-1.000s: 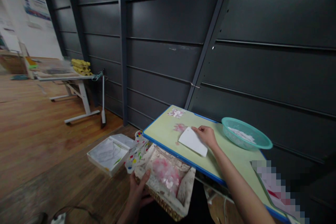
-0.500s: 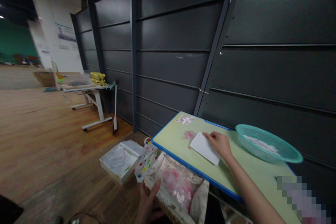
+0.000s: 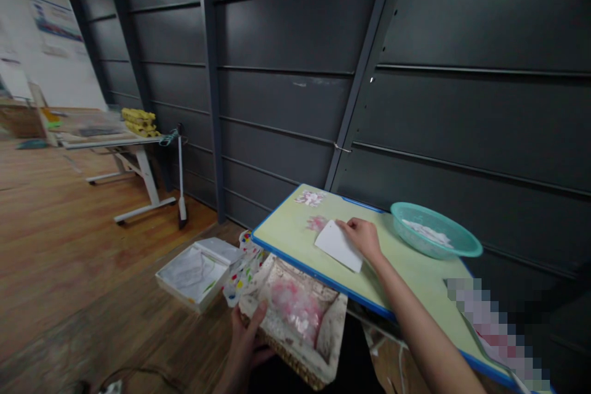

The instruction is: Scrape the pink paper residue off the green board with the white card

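My left hand (image 3: 249, 335) grips the near left rim of a cloth-lined woven basket (image 3: 332, 345), thumb on top and fingers beneath. Inside the basket lie pink and clear plastic pieces (image 3: 298, 308). The basket is tilted just below the front edge of a pale yellow table (image 3: 388, 286) with blue edging. Over the table, my right hand (image 3: 362, 235) pinches the upper edge of a white card (image 3: 339, 247). Left of the card is a small spread of pink pieces (image 3: 316, 223), and a pile of pale pieces (image 3: 310, 198) lies near the far left corner.
A green plastic basin (image 3: 436, 234) with white pieces stands at the table's back right. A blurred-out item (image 3: 498, 332) lies at the right. On the floor are an open white box (image 3: 194, 274) and a dotted bag (image 3: 242, 271). A dark panel wall (image 3: 286, 104) runs behind.
The view has turned right, so everything appears shifted left and slightly up. Both hands keep their holds on the basket and the card.
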`<state>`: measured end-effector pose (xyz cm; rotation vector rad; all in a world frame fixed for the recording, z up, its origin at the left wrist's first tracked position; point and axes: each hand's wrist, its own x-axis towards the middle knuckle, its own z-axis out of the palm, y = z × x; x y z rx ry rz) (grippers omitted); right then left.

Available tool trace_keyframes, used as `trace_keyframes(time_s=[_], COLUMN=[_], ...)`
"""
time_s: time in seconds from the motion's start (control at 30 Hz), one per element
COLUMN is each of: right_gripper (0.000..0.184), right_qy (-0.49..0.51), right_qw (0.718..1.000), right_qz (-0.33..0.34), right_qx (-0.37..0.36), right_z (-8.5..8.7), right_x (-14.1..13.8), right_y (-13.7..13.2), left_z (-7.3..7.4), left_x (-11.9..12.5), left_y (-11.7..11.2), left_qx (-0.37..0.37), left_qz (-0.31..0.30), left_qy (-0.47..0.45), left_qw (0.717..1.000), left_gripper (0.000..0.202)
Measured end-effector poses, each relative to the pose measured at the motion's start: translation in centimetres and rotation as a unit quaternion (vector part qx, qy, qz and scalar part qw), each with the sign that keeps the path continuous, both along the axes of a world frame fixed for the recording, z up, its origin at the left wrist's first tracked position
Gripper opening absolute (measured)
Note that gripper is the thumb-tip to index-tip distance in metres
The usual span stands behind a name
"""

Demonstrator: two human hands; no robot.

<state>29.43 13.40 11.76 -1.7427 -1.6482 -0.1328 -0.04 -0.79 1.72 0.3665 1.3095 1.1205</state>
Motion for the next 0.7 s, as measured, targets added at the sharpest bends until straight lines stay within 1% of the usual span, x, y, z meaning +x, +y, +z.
trace_keyframes(time_s=[0.13, 0.23, 0.3, 0.37, 0.43, 0.5, 0.57, 0.6, 0.63, 0.7], right_gripper=[0.058, 0.062, 0.064, 0.065, 0.065, 0.064, 0.064, 0.064, 0.064, 0.064], right_qy=[0.033, 0.046, 0.071, 0.134, 0.230, 0.336, 0.407, 0.416, 0.407, 0.345], right_qw=[0.999, 0.998, 0.996, 0.990, 0.969, 0.932, 0.899, 0.895, 0.902, 0.934], right_qz=[0.017, 0.033, 0.049, 0.034, -0.005, -0.027, -0.028, -0.024, -0.017, 0.001], right_qx=[0.000, -0.006, -0.002, 0.032, 0.084, 0.134, 0.159, 0.157, 0.144, 0.096], right_z=[0.1, 0.3, 1.0, 2.1, 3.5, 4.7, 5.1, 4.9, 4.5, 3.1], right_x=[-0.3, -0.7, -0.6, 0.1, 1.3, 2.7, 3.5, 3.5, 3.3, 2.4], right_y=[-0.1, -0.3, -0.5, -0.7, -1.0, -1.3, -1.5, -1.6, -1.7, -1.8], left_z=[0.6, 0.7, 0.5, 0.4, 0.2, 0.1, 0.1, 0.2, 0.2, 0.1], left_x=[0.2, 0.2, 0.2, 0.1, 0.1, 0.0, 0.0, 0.1, 0.1, 0.1], left_y=[-0.2, -0.3, -0.3, -0.1, 0.1, 0.2, 0.2, 0.1, 0.1, 0.0], left_qx=[0.000, 0.005, -0.001, -0.007, -0.011, -0.014, -0.019, -0.020, -0.020, -0.014], left_qz=[0.012, 0.008, 0.007, 0.008, 0.008, 0.009, 0.007, 0.005, 0.004, 0.011], left_qy=[-0.001, 0.003, 0.003, 0.001, -0.001, -0.001, 0.004, 0.004, 0.005, 0.005], left_qw=[1.000, 1.000, 1.000, 1.000, 1.000, 1.000, 1.000, 1.000, 1.000, 1.000], left_gripper=[0.072, 0.074, 0.080, 0.085, 0.087, 0.085, 0.084, 0.084, 0.084, 0.083])
